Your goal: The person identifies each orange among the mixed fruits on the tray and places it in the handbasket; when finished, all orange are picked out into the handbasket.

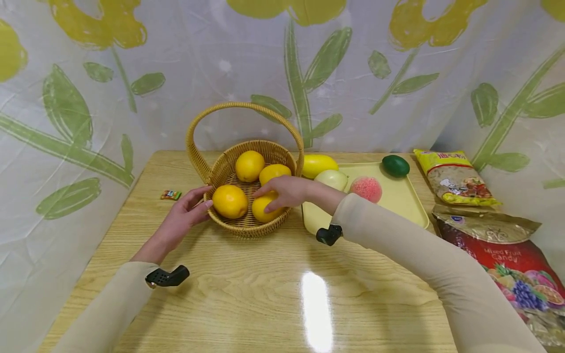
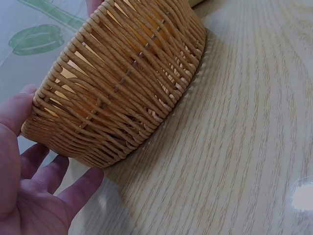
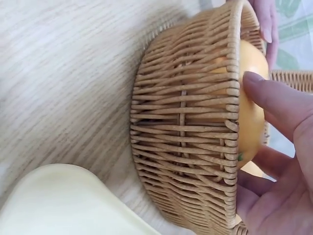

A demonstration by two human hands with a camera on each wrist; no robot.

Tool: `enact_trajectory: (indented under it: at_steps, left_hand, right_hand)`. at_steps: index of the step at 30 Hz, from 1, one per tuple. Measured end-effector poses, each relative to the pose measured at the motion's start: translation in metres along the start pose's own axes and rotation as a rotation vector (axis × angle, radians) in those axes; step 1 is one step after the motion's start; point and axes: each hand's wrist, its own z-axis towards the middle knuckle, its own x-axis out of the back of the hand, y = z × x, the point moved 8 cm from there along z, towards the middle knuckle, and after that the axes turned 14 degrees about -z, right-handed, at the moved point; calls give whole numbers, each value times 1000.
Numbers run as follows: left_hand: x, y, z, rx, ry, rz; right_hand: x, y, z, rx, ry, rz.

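A round wicker basket (image 1: 247, 231) with a tall arched handle stands on the table and holds several oranges (image 1: 230, 201). My left hand (image 1: 183, 220) holds the basket's left side; in the left wrist view the thumb lies at the rim and the fingers touch the outer wall. Reaching over the right rim, my right hand (image 1: 287, 190) grips the front-right orange (image 1: 263, 208) inside the basket. The right wrist view shows the thumb on one side of that orange (image 3: 252, 107) and the fingers on the other. Part of it is hidden behind the wickerwork.
Right of the basket, a pale yellow tray (image 1: 397, 208) bears a yellow fruit (image 1: 319, 165), a pale green pear-like fruit (image 1: 332, 180), a pink peach-like fruit (image 1: 366, 189) and a dark green fruit (image 1: 395, 166). Two bags, one of mixed fruit candy (image 1: 503, 260), lie farther right. A small wrapped candy (image 1: 170, 194) lies left.
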Motion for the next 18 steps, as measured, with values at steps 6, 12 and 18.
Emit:
enact_trajectory:
  at_steps: [6,12,18]
  left_hand:
    - [-1,0,0,0,2,-1]
    - [-3,1,4,-7,-7,-8]
    - [-2,0,5,-7,-4,14]
  right_hand:
    - [5,-3,-32,9,205,47]
    - [-3,4,-94,-68,383,247]
    - [-25,24,-155,-179,469,521]
